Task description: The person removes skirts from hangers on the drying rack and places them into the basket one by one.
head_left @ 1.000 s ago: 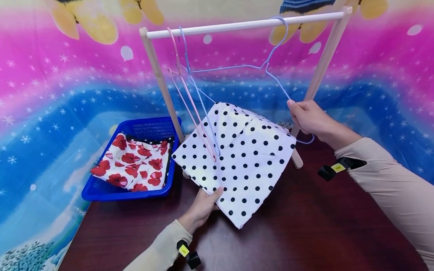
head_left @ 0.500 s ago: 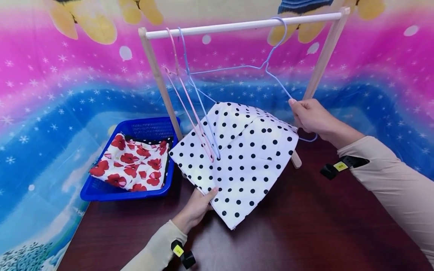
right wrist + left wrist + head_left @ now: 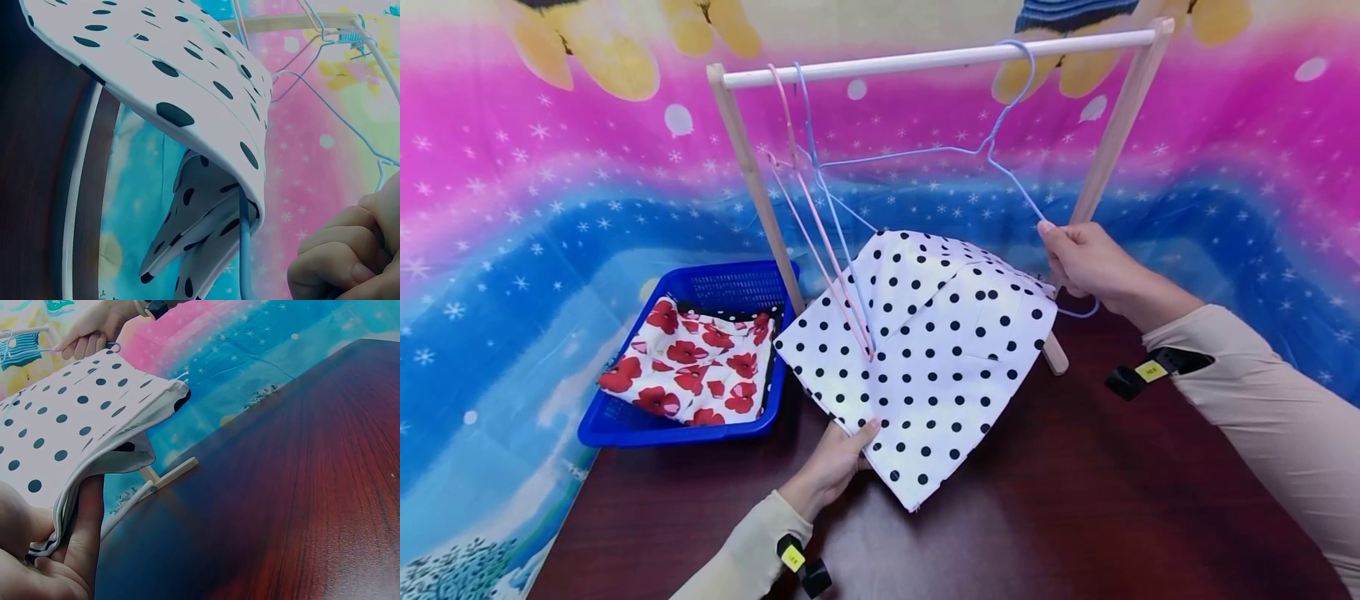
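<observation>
A white cloth with black polka dots [image 3: 925, 367] is draped over the lower bar of a blue wire hanger [image 3: 1017, 187], whose hook sits on the rack's rail. My right hand [image 3: 1090, 258] grips the hanger's right arm. With thumb on top and fingers beneath, my left hand [image 3: 831, 467] pinches the cloth's lower left edge. The left wrist view shows the cloth's folded layers [image 3: 62, 487] between thumb and fingers. In the right wrist view, the bar [image 3: 244, 250] passes under the cloth fold, and part of the cloth hangs behind it.
A pink hanger [image 3: 787, 117] and another blue hanger [image 3: 807, 108] hang at the left of the wooden rack [image 3: 925, 58], their lower ends before the cloth. A blue basket [image 3: 685, 435] on the left holds a folded poppy-print cloth [image 3: 700, 354]. Beneath lies a dark wooden table [image 3: 1037, 517].
My left hand has shifted slightly left with the cloth's lower edge, spreading the front a little. My right hand keeps its grip on the hanger, almost in place.
</observation>
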`<state>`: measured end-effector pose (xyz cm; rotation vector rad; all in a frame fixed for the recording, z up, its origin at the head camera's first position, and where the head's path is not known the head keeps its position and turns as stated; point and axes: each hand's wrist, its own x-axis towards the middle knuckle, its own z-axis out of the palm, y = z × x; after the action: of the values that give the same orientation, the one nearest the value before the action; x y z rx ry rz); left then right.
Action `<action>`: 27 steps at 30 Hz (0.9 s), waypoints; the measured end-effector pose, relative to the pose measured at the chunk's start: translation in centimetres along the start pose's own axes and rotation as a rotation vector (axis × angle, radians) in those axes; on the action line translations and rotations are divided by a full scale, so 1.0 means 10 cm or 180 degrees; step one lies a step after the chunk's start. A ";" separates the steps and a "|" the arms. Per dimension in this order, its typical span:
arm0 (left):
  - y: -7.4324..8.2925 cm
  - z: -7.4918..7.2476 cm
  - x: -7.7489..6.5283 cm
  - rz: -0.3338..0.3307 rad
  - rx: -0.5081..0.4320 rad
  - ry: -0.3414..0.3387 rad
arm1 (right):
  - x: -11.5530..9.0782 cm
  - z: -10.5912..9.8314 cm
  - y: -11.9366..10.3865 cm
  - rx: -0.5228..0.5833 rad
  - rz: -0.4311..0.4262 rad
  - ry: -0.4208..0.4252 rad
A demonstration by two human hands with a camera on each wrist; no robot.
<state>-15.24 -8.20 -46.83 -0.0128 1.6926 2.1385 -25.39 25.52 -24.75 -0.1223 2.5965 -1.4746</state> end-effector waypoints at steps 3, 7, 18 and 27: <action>-0.03 0.00 -0.01 -0.0021 -0.0007 0.0022 | 0.01 0.01 0.01 0.0043 0.0004 -0.0029; -0.06 0.02 -0.03 -0.0054 -0.0029 0.0027 | 0.01 0.02 0.02 0.0060 -0.0010 -0.0057; -0.10 0.09 -0.08 -0.0085 -0.0128 0.0061 | 0.01 0.05 0.02 0.0173 -0.0025 -0.0051; -0.08 0.10 -0.10 -0.0084 -0.0117 0.0040 | 0.02 0.06 0.04 0.0146 -0.0048 -0.0022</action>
<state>-13.83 -7.48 -47.03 -0.0586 1.6509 2.1543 -25.51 25.16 -25.39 -0.1417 2.5601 -1.5348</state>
